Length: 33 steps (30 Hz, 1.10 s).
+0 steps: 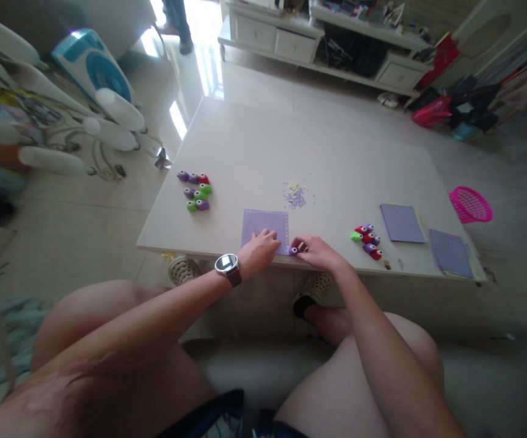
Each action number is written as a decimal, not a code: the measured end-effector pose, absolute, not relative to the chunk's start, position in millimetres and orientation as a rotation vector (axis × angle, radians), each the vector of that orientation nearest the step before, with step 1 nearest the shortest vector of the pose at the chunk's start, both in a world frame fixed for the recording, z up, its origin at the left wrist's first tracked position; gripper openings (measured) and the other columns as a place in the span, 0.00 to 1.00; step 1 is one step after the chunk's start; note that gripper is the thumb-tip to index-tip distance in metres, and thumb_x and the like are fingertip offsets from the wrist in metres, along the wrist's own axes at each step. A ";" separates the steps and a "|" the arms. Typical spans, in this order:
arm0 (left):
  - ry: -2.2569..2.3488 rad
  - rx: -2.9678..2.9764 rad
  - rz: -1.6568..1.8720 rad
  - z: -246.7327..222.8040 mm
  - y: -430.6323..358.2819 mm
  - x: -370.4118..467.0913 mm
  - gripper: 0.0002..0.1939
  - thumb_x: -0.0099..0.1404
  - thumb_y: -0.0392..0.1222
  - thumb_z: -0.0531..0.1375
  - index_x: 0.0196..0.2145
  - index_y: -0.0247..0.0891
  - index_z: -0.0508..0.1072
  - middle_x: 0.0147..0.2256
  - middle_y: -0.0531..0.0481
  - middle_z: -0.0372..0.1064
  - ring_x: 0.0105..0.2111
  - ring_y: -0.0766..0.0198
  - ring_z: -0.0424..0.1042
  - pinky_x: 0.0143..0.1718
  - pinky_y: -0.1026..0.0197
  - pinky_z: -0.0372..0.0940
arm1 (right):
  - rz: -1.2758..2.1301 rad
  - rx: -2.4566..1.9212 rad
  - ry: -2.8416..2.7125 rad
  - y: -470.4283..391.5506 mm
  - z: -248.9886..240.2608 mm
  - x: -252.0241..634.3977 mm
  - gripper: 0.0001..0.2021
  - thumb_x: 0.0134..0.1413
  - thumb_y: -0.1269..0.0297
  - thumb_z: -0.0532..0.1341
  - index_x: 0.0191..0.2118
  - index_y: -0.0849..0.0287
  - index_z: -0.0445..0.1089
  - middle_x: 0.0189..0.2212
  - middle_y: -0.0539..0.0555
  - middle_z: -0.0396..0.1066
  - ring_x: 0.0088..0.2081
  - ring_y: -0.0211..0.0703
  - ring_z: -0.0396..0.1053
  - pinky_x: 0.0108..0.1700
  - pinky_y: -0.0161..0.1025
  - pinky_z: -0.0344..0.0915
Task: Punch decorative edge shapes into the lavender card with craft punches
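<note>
A square sheet of purple paper lies at the table's near edge, with small cut-out marks along its top and right sides. My left hand rests on it, fingers spread and pressing down. At the sheet's lower right corner, my right hand is closed around a small purple craft punch; its fingers partly cover it. Beyond the sheet is a loose heap of tiny purple and yellow paper bits.
Several red, green and purple punches stand at the left, and more punches at the right. Two stacks of purple paper, a nearer stack and another stack, lie farther right. A pink basket is beyond the table's right edge.
</note>
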<state>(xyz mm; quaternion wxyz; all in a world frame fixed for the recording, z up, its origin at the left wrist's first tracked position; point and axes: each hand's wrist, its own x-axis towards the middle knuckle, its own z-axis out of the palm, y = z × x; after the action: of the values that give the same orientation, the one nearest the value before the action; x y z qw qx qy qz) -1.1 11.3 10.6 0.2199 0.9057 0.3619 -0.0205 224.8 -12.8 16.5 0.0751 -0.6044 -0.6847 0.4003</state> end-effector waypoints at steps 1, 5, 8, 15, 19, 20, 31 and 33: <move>0.999 2.507 -0.054 10.6 11.3 -1.3 0.09 0.74 0.33 0.56 0.44 0.36 0.76 0.54 0.38 0.69 0.55 0.49 0.66 0.59 0.39 0.72 | 1.199 -1.815 -2.056 -12.9 16.6 225.0 0.12 0.55 0.82 0.63 0.40 0.58 0.76 0.36 0.51 0.80 0.37 0.40 0.76 0.41 0.32 0.69; 0.992 2.509 -0.056 11.8 11.5 -1.7 0.08 0.74 0.34 0.56 0.44 0.36 0.76 0.53 0.38 0.69 0.55 0.49 0.66 0.59 0.38 0.72 | 1.186 -1.808 -2.058 -13.3 16.5 225.4 0.13 0.55 0.82 0.63 0.40 0.58 0.77 0.36 0.51 0.80 0.37 0.40 0.76 0.41 0.33 0.69; 0.996 2.501 -0.071 14.3 11.2 -1.3 0.09 0.73 0.33 0.56 0.44 0.36 0.76 0.53 0.38 0.69 0.56 0.49 0.66 0.59 0.38 0.71 | 1.180 -1.813 -2.063 -13.4 16.8 224.9 0.13 0.55 0.82 0.63 0.40 0.58 0.77 0.37 0.52 0.80 0.38 0.40 0.76 0.42 0.32 0.69; 1.004 2.496 -0.079 17.0 10.9 -1.0 0.08 0.73 0.33 0.57 0.44 0.36 0.76 0.53 0.38 0.69 0.56 0.50 0.66 0.60 0.39 0.71 | 1.198 -1.809 -2.078 -12.9 18.9 224.2 0.12 0.56 0.82 0.64 0.40 0.58 0.77 0.37 0.51 0.80 0.37 0.39 0.77 0.42 0.32 0.69; 1.004 2.497 -0.080 16.2 10.9 -0.9 0.08 0.73 0.33 0.56 0.45 0.36 0.76 0.53 0.38 0.69 0.56 0.49 0.66 0.60 0.38 0.71 | 1.218 -1.803 -2.065 -13.5 18.7 224.0 0.12 0.57 0.81 0.64 0.40 0.57 0.77 0.37 0.51 0.80 0.37 0.39 0.77 0.42 0.32 0.69; 1.004 2.498 -0.078 16.0 10.9 -0.8 0.08 0.73 0.33 0.56 0.45 0.35 0.76 0.53 0.38 0.69 0.56 0.49 0.66 0.60 0.38 0.71 | 1.218 -1.798 -2.064 -13.7 18.2 223.7 0.12 0.57 0.81 0.64 0.40 0.57 0.77 0.37 0.51 0.80 0.38 0.39 0.77 0.42 0.32 0.69; 1.005 2.497 -0.077 15.6 10.8 -0.6 0.09 0.74 0.33 0.56 0.45 0.36 0.76 0.53 0.38 0.69 0.56 0.48 0.66 0.59 0.37 0.72 | 1.186 -1.735 -2.060 -14.5 12.6 221.9 0.11 0.56 0.80 0.65 0.40 0.57 0.78 0.38 0.51 0.81 0.38 0.40 0.77 0.43 0.34 0.71; 1.006 2.494 -0.083 15.8 10.7 -0.9 0.08 0.74 0.33 0.56 0.45 0.36 0.76 0.53 0.38 0.69 0.56 0.49 0.66 0.59 0.37 0.71 | 1.176 -1.753 -2.060 -14.3 14.5 221.8 0.12 0.56 0.81 0.64 0.40 0.57 0.78 0.38 0.51 0.81 0.38 0.40 0.77 0.43 0.33 0.70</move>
<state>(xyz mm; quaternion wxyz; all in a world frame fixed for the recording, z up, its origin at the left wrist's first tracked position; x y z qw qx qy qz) -0.9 10.7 15.8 0.2236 0.9034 0.3646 -0.0301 221.8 -14.3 14.5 0.0959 -0.5917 -0.6952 0.3967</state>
